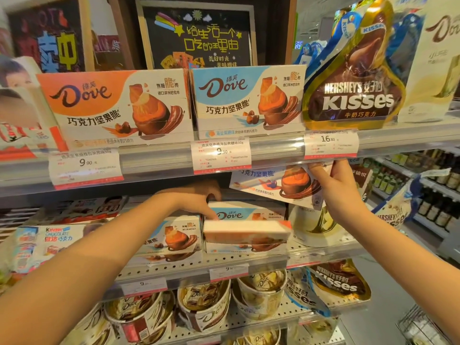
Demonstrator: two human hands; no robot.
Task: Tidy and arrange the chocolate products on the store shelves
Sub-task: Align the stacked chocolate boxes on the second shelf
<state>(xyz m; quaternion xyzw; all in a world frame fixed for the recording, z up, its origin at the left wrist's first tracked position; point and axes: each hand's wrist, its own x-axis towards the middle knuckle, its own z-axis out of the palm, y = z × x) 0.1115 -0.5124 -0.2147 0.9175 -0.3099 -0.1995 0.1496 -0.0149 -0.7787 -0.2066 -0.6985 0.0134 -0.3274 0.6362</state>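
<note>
Left hand [199, 200] reaches into the middle shelf [224, 263], fingers curled on a blurred, tilted Dove box [246, 232], apparently to straighten it, while right hand [331, 180] grips a blue Dove box [276, 183] raised beneath the upper shelf, presumably awaiting placement.

The upper half of the tilted Dove box [276, 183] is hidden behind the top shelf rail [273, 155], the small print on the price tags [221, 155] is blurred, and the Kinder packs [17, 115] are cut off at the left edge.
</note>
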